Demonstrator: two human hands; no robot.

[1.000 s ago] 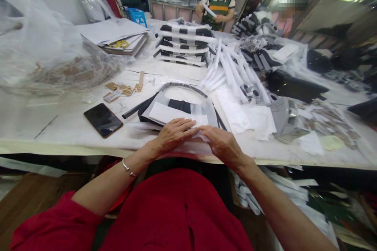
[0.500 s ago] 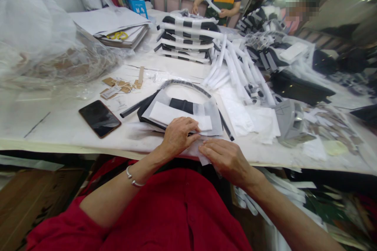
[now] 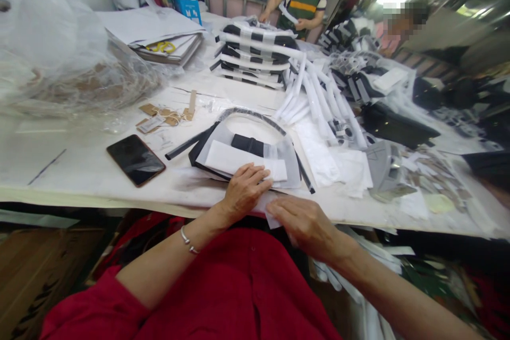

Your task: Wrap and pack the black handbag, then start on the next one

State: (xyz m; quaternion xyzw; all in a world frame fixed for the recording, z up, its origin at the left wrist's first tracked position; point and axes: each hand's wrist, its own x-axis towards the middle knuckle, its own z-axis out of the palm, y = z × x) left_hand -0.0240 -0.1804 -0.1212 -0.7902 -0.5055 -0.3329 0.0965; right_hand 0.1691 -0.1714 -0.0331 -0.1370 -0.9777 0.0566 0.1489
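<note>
A black handbag [image 3: 196,154] lies on the table near its front edge, its arched handle [image 3: 258,114] wrapped in clear film. Translucent white sheeting [image 3: 292,156] covers its front, with a folded white strip [image 3: 223,157] across it. My left hand [image 3: 246,187] rests on the strip's lower right part, fingers stretched out and laid flat. Lower and to the right, my right hand [image 3: 306,223] pinches the corner of a thin white sheet [image 3: 272,219] at the table edge. This sheet seems to run under the bag, though my hands partly hide it.
A phone [image 3: 135,160] and brown tags [image 3: 167,117] lie left of the bag. Behind stand stacked wrapped bags [image 3: 258,56]. White padded tubes [image 3: 313,98] and white sheets [image 3: 350,167] lie to the right. Across the table, a person [image 3: 305,2] holds a white strip.
My right hand has drawn slightly down with the sheet's corner. My left hand has shifted slightly down and stays on the white strip; the bag sits nearly the same.
</note>
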